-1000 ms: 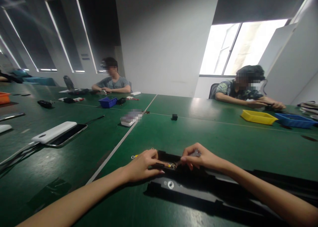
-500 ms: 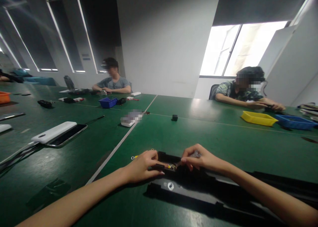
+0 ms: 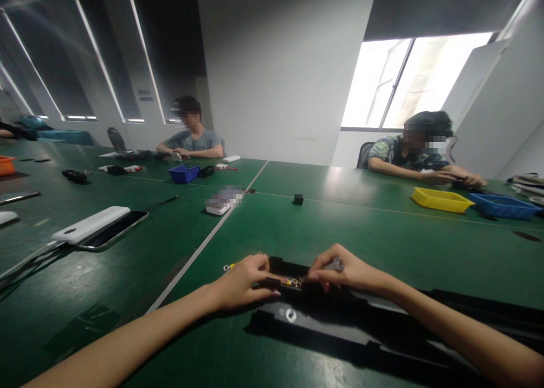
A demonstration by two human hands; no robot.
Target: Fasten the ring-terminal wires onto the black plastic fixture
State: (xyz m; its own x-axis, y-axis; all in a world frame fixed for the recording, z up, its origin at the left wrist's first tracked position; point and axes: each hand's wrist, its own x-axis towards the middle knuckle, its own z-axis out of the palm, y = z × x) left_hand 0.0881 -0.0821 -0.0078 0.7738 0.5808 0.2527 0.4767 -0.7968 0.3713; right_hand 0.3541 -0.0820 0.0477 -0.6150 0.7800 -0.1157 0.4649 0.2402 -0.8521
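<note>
A long black housing [image 3: 283, 265] lies on the table in front of me, its far length running off to the right under my forearm. My left hand [image 3: 244, 283] is closed on its left end, one finger reaching inside beside a yellow ring terminal [image 3: 292, 282]. Another yellow-sleeved ring terminal [image 3: 226, 267] sticks out behind that hand. A screwdriver [image 3: 338, 264] with a clear handle is in my closed right hand [image 3: 340, 266]; its tip, hidden by the fingers, points down near the terminal. Nearer to me lies a black channel-shaped part [image 3: 317, 325] with a round hole.
To the left lie a white power bank [image 3: 96, 224] and a phone [image 3: 121, 229] with cables. A small black cube [image 3: 298, 199] sits ahead. Blue [image 3: 183, 174] and yellow [image 3: 442, 201] bins stand farther off. Two people sit across the green table [image 3: 238, 229].
Both hands stay in nearly the same place. The screwdriver handle has turned slightly in my right hand, and the whole view has shifted a little.
</note>
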